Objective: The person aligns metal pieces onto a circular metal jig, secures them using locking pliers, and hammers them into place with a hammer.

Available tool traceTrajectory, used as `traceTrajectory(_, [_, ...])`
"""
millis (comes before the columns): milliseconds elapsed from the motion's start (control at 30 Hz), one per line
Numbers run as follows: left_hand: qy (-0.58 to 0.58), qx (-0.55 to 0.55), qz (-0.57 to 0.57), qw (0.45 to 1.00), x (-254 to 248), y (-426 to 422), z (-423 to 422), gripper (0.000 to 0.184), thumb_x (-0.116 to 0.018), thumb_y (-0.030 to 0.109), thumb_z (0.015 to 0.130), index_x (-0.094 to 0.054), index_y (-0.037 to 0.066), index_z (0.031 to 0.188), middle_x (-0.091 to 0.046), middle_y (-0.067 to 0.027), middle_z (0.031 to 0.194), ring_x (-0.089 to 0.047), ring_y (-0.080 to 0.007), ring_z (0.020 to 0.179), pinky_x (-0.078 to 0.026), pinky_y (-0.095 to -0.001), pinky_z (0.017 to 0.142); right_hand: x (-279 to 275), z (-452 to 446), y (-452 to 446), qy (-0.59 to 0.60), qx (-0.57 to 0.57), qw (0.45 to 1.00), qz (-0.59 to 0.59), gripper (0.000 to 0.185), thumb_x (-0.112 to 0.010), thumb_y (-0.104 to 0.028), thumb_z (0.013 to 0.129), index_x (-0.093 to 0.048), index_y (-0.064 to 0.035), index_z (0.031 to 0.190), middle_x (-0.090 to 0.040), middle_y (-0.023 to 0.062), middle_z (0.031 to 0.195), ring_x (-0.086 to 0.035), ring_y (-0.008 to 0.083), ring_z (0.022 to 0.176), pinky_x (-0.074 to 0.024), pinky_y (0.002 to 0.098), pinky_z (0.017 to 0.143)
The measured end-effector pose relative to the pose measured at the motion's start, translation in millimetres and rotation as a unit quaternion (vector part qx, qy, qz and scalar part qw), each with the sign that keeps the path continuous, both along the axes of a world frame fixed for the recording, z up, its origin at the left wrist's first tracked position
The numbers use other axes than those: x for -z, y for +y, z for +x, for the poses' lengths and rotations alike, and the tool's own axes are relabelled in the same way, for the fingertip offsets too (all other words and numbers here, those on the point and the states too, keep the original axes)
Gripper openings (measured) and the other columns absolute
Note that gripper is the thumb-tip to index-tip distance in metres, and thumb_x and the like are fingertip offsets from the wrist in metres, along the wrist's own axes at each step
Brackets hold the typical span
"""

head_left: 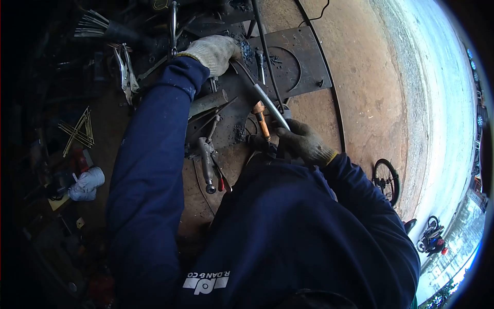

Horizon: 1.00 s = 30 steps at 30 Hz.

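My right hand point(304, 143), in a grey work glove, is closed round the lower end of a silver metal tube point(271, 105) with a dark, thinner front part. That dark part slants up toward my left hand point(213, 54), which wears a pale knitted glove over the dark metal work plate point(303, 56). The left fingers curl downward; their tips and whatever they grip are hidden. Beside the tube, near my right hand, stands a copper-coloured tubular piece point(262, 122). A pair of locking pliers point(207, 164) hangs at the plate's near edge.
More locking pliers point(125, 74) and a bundle of thin rods point(92, 24) are at the left. Yellow rods point(78, 131) and a white cloth bundle point(86, 184) lie lower left. A black cable point(265, 49) crosses the plate. A bicycle wheel point(386, 181) stands at the right.
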<state>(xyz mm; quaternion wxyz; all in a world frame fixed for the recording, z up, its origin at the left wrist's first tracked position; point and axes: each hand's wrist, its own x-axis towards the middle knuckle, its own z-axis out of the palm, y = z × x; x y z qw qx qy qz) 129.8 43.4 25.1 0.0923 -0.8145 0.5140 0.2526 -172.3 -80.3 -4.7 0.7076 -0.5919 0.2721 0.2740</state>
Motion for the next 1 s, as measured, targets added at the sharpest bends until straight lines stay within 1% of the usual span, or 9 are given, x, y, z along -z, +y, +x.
traceTrajectory(67, [0.008, -0.02, -0.004, 1.0, -11, -2, -4, 0.036, -0.058, 0.009, 0.093, -0.072, 0.018, 0.124, -0.064, -0.0075, 0.13, -0.06, -0.0302, 0.125, -0.049, -0.0392, 0.109, 12, -33, -27, -0.024, -0.003, 0.998, -0.064, 0.05, -0.062, -0.035, 0.103, -0.055, -0.005, 0.143, -0.06, 0.0006, 0.084, -0.055, 0.0089, 0.066, -0.0495, 0.0278, 0.06])
traceTrajectory(167, [0.033, -0.094, 0.019, 0.995, -11, -2, -6, 0.033, -0.058, 0.014, 0.095, -0.071, 0.017, 0.126, -0.066, -0.0076, 0.126, -0.061, -0.0298, 0.124, -0.049, -0.0395, 0.109, 35, -59, -73, 0.028, 0.136, 0.988, -0.066, 0.05, -0.061, -0.036, 0.103, -0.056, -0.0054, 0.142, -0.06, 0.0013, 0.082, -0.055, 0.0094, 0.067, -0.0484, 0.0268, 0.06])
traceTrajectory(233, [-0.086, -0.038, -0.076, 0.993, 4, 4, -12, 0.03, -0.058, 0.021, 0.099, -0.07, 0.017, 0.125, -0.068, -0.0072, 0.118, -0.065, -0.03, 0.116, -0.053, -0.042, 0.103, 66, -46, -98, 0.041, 0.182, 0.972, -0.143, 0.048, -0.059, -0.038, 0.103, -0.058, -0.0054, 0.139, -0.059, 0.002, 0.082, -0.054, 0.0088, 0.067, -0.0472, 0.0259, 0.059])
traceTrajectory(267, [-0.09, -0.045, -0.07, 0.993, 0, 2, -14, 0.03, -0.058, 0.021, 0.099, -0.07, 0.017, 0.125, -0.068, -0.0072, 0.118, -0.065, -0.03, 0.116, -0.053, -0.042, 0.103, 98, -35, -118, 0.053, 0.146, 0.967, -0.199, 0.048, -0.059, -0.037, 0.102, -0.058, -0.0082, 0.139, -0.067, 0.0094, 0.087, -0.066, 0.0209, 0.073, -0.0526, 0.0344, 0.067])
traceTrajectory(333, [-0.154, -0.081, -0.079, 0.982, -11, -7, -25, 0.026, -0.059, 0.027, 0.1, -0.071, 0.017, 0.122, -0.07, -0.0052, 0.112, -0.068, -0.0279, 0.108, -0.058, -0.0429, 0.094, 166, 1, -148, -0.034, -0.005, 0.907, -0.42, 0.045, -0.06, -0.034, 0.098, -0.059, -0.0112, 0.137, -0.072, 0.0186, 0.1, -0.071, 0.0374, 0.094, -0.0545, 0.0461, 0.08])
traceTrajectory(400, [-0.129, -0.155, -0.028, 0.979, -20, -18, -37, 0.025, -0.059, 0.029, 0.1, -0.072, 0.017, 0.118, -0.069, -0.0042, 0.108, -0.069, -0.0261, 0.105, -0.06, -0.0421, 0.087, 188, 52, -165, -0.112, -0.067, 0.864, -0.486, 0.042, -0.062, -0.032, 0.095, -0.061, -0.0136, 0.132, -0.069, 0.0228, 0.111, -0.065, 0.0439, 0.111, -0.0515, 0.0527, 0.091])
traceTrajectory(600, [-0.13, 0.06, 0.079, 0.986, -16, -27, -61, 0.019, -0.064, 0.016, 0.089, -0.073, 0.02, 0.105, -0.067, 0.0017, 0.11, -0.065, -0.0173, 0.107, -0.058, -0.0348, 0.089, 248, 143, -204, -0.101, -0.234, 0.808, -0.531, 0.039, -0.054, -0.029, 0.099, -0.055, -0.0197, 0.136, -0.067, 0.0192, 0.124, -0.067, 0.0424, 0.109, -0.0537, 0.0522, 0.092])
traceTrajectory(800, [-0.122, 0.094, 0.052, 0.987, 5, -16, -57, 0.02, -0.064, 0.017, 0.086, -0.072, 0.021, 0.104, -0.066, 0.0053, 0.107, -0.064, -0.016, 0.102, -0.052, -0.0352, 0.089, 279, 155, -221, -0.082, -0.275, 0.804, -0.52, 0.047, -0.058, -0.026, 0.097, -0.051, -0.019, 0.143, -0.067, 0.0198, 0.123, -0.066, 0.0417, 0.113, -0.0525, 0.0524, 0.096])
traceTrajectory(1000, [-0.111, 0.11, 0.024, 0.987, 13, -12, -49, 0.016, -0.063, 0.02, 0.084, -0.071, 0.019, 0.097, -0.067, 0.0032, 0.108, -0.064, -0.0161, 0.103, -0.053, -0.0351, 0.088, 244, 140, -210, -0.096, -0.235, 0.781, -0.571, 0.057, -0.066, -0.029, 0.092, -0.05, -0.019, 0.146, -0.062, 0.0168, 0.134, -0.061, 0.0377, 0.123, -0.0498, 0.0488, 0.102])
